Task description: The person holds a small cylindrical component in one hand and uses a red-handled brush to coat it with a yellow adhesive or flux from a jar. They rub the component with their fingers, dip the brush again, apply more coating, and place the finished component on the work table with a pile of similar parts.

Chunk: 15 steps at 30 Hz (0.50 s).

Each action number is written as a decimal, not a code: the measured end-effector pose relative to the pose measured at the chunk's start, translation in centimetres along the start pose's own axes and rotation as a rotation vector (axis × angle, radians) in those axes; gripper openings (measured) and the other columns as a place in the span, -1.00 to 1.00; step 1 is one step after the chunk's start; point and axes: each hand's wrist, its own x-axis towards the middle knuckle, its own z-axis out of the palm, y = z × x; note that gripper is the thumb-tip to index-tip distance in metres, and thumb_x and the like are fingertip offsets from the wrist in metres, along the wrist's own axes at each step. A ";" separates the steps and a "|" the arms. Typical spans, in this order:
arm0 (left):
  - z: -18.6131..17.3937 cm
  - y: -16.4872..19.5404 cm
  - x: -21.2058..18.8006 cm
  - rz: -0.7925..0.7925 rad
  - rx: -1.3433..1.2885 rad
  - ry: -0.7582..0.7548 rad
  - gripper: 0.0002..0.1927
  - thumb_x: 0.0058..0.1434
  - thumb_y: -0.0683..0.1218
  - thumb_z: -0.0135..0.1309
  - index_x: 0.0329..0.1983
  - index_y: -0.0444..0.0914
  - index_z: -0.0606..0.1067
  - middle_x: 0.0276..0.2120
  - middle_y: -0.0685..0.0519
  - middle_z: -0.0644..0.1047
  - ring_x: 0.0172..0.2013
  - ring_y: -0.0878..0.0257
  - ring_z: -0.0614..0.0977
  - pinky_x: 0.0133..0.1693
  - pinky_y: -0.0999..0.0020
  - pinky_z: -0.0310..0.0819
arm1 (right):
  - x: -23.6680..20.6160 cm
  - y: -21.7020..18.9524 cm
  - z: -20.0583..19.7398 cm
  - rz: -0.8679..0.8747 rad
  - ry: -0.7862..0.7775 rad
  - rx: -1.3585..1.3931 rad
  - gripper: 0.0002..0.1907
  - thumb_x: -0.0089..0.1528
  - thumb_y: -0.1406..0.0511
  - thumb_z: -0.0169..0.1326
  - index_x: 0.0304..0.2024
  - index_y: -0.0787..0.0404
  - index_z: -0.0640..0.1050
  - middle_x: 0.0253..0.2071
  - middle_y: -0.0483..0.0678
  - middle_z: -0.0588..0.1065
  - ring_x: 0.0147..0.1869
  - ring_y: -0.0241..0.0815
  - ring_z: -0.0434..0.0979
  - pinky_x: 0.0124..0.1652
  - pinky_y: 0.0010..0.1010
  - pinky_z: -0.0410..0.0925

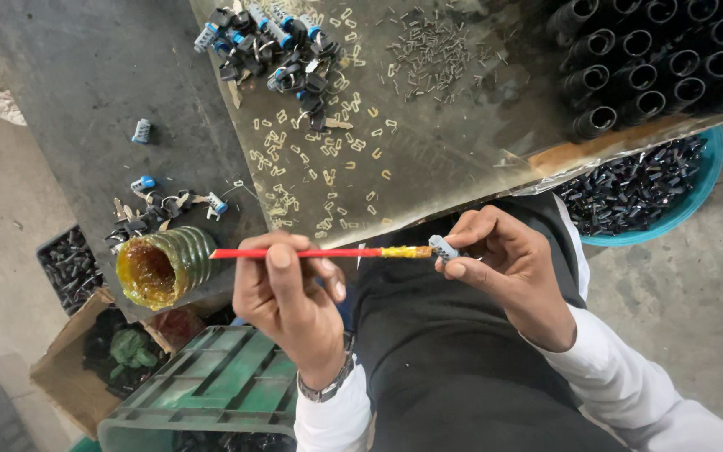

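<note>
Left hand (290, 289) pinches a thin red brush (311, 253) mid-handle, right hand (508, 264) clenched on a small grey connector (443, 248) at the greasy brush tip near the table (462, 159) edge; part looks light, stiff, likely slippery, best gripped by its clean end

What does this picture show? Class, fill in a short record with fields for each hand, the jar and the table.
Left hand: holds a red stick level, its tip coated in yellow paste
Right hand: pinches a small grey connector at the stick's tip
Jar: ribbed, green, open, amber paste inside
Table: scattered small metal clips, a heap of black and blue connectors, rows of black tubes
</note>
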 end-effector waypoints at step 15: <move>-5.4 3.7 0.5 0.435 0.146 0.337 -0.62 0.61 0.06 0.02 -0.17 -0.34 0.34 -0.44 0.01 0.40 -0.58 0.33 0.42 -0.63 0.46 0.24 | -1.6 0.9 -2.3 0.022 0.189 0.050 -0.81 0.29 0.51 0.07 -0.05 0.29 0.45 -0.07 0.05 0.47 -0.08 -0.09 0.60 -0.07 -0.27 0.49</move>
